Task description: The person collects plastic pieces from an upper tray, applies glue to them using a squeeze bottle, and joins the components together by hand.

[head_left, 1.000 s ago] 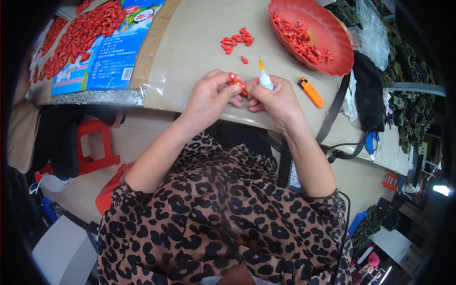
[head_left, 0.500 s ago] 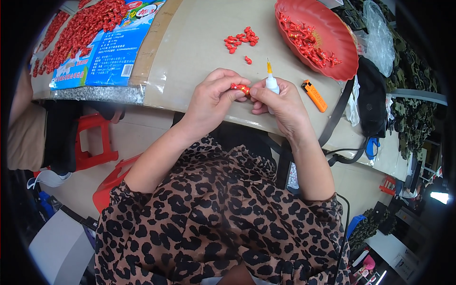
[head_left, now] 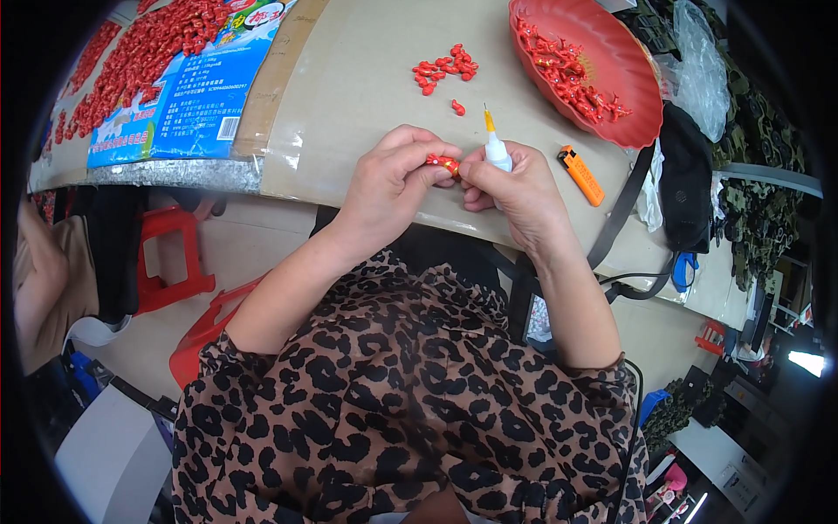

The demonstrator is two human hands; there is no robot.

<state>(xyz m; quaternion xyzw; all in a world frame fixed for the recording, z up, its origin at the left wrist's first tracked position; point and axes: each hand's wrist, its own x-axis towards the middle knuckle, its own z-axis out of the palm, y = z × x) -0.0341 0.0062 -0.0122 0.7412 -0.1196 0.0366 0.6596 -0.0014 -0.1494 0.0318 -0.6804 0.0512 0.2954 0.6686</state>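
"Head view, over a beige worktable [head_left: 358, 79]: what step are the hands on?"

"By the look of it, close handwork on a small red-and-gold ornament [head_left: 448, 164], held above the table's near edge between the two hands. The left hand [head_left: 397, 170] pinches its left end between thumb and forefinger; the right hand [head_left: 515, 179] meets its other end with thumb and fingertip."

"And the white squeeze bottle [head_left: 497, 153]?"

"Gripped in that same right hand, its amber needle tip [head_left: 489, 120] pointing up and away from the ornament. What it contains cannot be told, and it appears idle for the moment."

"What does the next move call for?"

"In my judgement, a firm left pinch and a precise right fingertip, with the needle kept clear of the skin."

"How are the arms set?"

"Both forearms reach forward and converge, elbows wide, wrists close together, the fingers curled inward; some fingertips are hidden."

"What lies nearby?"

"One loose red bead [head_left: 458, 106] sits just beyond the hands, with a red bead cluster [head_left: 445, 68] farther off. To the right, an orange lighter [head_left: 583, 179] lies near a scalloped red bowl [head_left: 633, 65] of red pieces; at far left, more are heaped on a blue printed package [head_left: 201, 105]."
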